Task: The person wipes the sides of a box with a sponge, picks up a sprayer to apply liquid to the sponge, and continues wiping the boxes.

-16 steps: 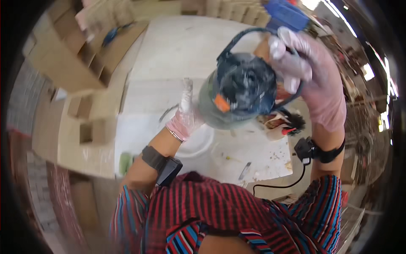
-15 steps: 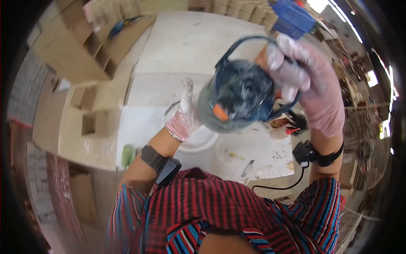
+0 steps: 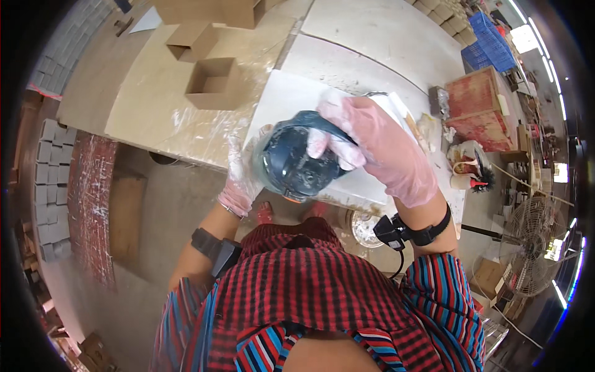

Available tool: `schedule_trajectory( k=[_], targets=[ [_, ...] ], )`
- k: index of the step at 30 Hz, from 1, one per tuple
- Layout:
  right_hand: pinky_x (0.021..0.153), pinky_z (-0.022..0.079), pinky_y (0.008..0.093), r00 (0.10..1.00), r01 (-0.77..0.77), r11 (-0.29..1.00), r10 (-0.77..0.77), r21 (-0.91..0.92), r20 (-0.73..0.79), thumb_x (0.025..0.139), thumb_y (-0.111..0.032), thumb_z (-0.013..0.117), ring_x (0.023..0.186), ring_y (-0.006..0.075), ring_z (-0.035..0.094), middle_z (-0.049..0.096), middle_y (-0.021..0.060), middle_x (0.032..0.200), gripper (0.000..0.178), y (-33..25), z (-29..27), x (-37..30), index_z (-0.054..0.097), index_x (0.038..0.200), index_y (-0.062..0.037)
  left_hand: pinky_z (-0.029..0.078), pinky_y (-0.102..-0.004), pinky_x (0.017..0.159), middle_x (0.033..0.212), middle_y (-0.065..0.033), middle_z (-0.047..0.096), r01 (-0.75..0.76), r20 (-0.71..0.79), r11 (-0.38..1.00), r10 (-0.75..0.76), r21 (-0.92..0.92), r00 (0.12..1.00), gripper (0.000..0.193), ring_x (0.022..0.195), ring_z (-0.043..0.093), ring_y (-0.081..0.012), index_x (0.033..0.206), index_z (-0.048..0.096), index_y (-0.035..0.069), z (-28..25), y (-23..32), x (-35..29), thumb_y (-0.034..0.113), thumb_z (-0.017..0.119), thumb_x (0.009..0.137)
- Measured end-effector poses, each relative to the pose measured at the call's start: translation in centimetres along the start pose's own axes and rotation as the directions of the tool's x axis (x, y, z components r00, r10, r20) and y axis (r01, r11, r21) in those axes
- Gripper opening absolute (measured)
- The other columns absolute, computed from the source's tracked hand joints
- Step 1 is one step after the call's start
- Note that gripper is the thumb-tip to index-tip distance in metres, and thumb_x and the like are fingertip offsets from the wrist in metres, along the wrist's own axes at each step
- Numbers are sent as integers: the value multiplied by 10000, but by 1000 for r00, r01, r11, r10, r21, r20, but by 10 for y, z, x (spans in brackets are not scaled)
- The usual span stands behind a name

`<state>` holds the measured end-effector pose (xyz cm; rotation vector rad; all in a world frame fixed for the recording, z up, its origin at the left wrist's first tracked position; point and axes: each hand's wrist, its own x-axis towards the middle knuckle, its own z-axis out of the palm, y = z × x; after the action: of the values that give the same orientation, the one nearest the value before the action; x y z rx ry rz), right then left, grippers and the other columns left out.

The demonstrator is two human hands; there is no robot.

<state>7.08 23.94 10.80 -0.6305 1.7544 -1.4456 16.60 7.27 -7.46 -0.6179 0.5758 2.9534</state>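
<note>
1. Workbench (image 3: 155,118): broad, pale, dusty; open cardboard boxes (image 3: 214,84) at far left, red wooden blocks (image 3: 474,93) at far right.
2. White slab (image 3: 291,105): flat at near edge of bench, under both hands.
3. Dark round power tool (image 3: 291,167): over slab's near edge, between hands.
4. Right hand (image 3: 378,146): pink-gloved, fingers curled over tool's top, gripping.
5. Left hand (image 3: 242,173): gloved, fingers together, flat against tool's left side.

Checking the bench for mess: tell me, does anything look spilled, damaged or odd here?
Yes. Pale smears and dust cover the bench beside the white slab, and the left hand glove is caked white. The right hand grips a dusty dark power tool. Nothing looks broken.
</note>
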Motion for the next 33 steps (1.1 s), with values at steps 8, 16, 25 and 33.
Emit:
schedule_trajectory(
  k=[8,16,25,33],
  targets=[
    [407,293,232,990,12,1000,-9,-22,138,773,-629,548,386,92,372,393,3,402,640,22,71,97,630,583,-24,240,-369,1077,1407,-135,313,-295,-21,937,304,185,952,860,1294,312,-254,1391,222,14,-64,65,-11,681,171,850],
    [369,283,250,993,-53,986,69,-160,94,790,-652,494,355,98,354,385,7,399,652,67,106,189,626,595,-43,196,-324,1083,1445,-130,234,-435,311,220,434,873,845,950,1335,197,-193,1423,64,23,-135,122,-8,120,712,735],
    [505,408,208,993,-56,918,10,-394,-118,889,-482,468,531,76,486,618,37,774,493,78,117,220,618,1002,-27,266,-345,1052,1434,-135,196,-612,501,463,352,641,791,1453,1275,300,-227,1412,-91,41,-121,138,8,313,900,385],
    [745,454,374,745,-46,806,-366,-590,-558,850,-472,508,809,312,603,641,163,821,461,116,108,241,630,942,-37,299,-342,1036,1397,-137,267,-531,437,598,310,601,844,1318,1249,343,-226,1420,-34,30,-110,148,8,45,854,447]
  ],
)
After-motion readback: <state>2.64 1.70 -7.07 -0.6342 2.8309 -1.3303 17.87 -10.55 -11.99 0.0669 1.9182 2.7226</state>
